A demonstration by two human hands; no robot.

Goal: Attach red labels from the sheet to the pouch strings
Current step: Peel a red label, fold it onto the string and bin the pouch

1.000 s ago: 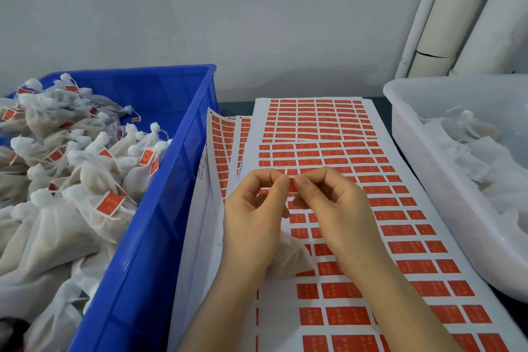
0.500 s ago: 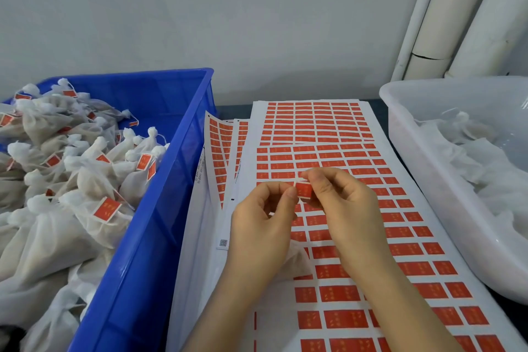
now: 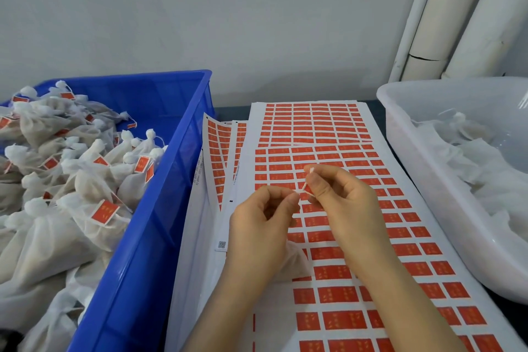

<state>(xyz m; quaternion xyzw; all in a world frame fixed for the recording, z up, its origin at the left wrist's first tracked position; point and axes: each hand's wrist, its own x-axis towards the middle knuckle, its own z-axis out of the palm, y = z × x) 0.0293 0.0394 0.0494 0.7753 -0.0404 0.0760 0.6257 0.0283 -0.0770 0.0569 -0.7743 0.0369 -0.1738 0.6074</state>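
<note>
- Red label is sitting pinched between the thumb and forefinger of the right hand, raised just above the sheet. It is showing edge-on, only as a thin pale sliver, so whether it is already folded shut cannot be told.
- Left hand is pinching the string between thumb and forefinger, with the other fingers curling in. The string is running from that pinch up to the label.
- Pouch is lying on the sheet under the left wrist, mostly hidden.
- Judging by this, the fold-over step is under way. Doing it well is likely meaning holding the string taut and centred in the crease, then pressing both sticky halves flat so the edges are meeting squarely.
- Blue crate at the left is holding labelled pouches, and the white tub at the right is holding plain pouches. 2 further sheets are peeking out beside the top one.
- Nothing is blocking the hands, though the sticky face is probably risking catching a fingertip or the sheet below.
</note>
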